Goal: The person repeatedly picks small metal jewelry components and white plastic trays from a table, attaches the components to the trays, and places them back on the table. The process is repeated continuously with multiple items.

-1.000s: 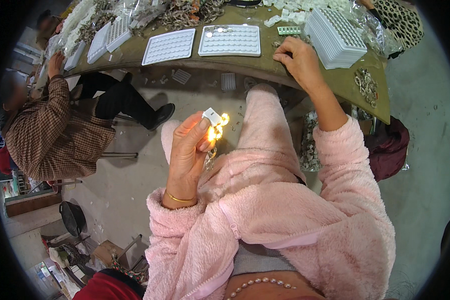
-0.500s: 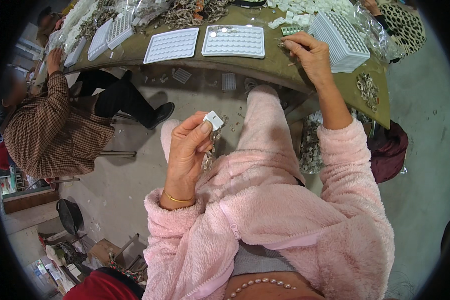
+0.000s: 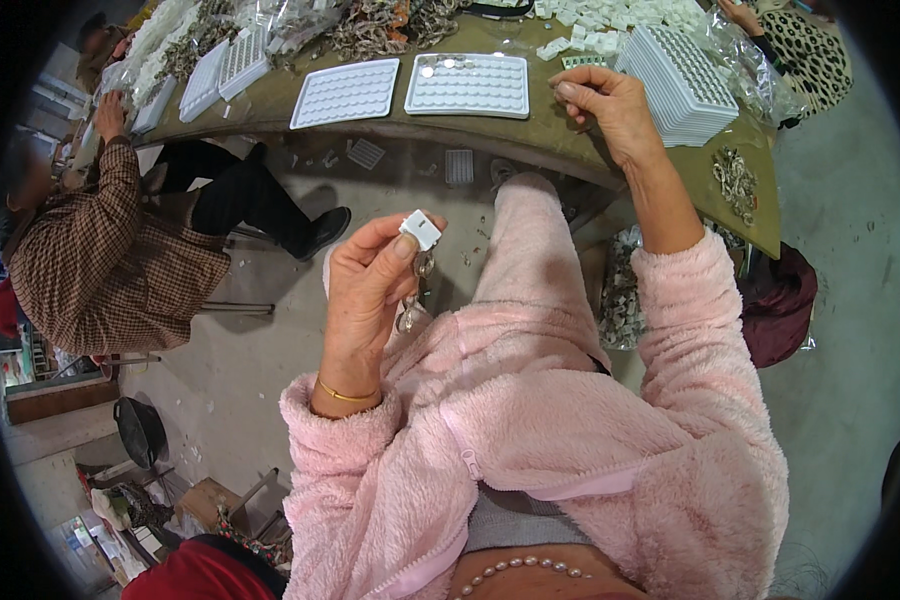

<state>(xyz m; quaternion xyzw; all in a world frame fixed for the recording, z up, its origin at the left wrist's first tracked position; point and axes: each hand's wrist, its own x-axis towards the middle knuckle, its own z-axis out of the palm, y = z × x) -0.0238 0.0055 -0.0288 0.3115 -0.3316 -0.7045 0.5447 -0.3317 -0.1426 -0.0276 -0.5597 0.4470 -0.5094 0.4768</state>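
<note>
My left hand [image 3: 365, 275] is raised over my lap, thumb and fingers closed on a small white plastic square piece [image 3: 420, 231] with a dark slot. Below it, a few clear or metal ring-like links [image 3: 410, 305] dangle from the same hand. Over the table, my right hand [image 3: 610, 110] has its thumb and fingertips brought together; anything between them is too small to make out. Beside it lie a green card with round dots [image 3: 583, 61] and a tall stack of white trays [image 3: 678, 88]. A white tray [image 3: 467, 105] left of that hand carries several clear round discs along its far row.
Another white tray [image 3: 343, 96] lies farther left on the green-covered table [image 3: 530, 140]. Heaps of metal chains [image 3: 385, 25] and loose white pieces [image 3: 620, 12] line the far side. At the right corner sits a small chain pile [image 3: 734, 185]. A seated co-worker [image 3: 120, 240] is at left.
My left hand has shifted slightly left and up with the white piece, which has tilted. The right hand has drawn slightly left, its fingertips no longer showing the small glinting bits.
</note>
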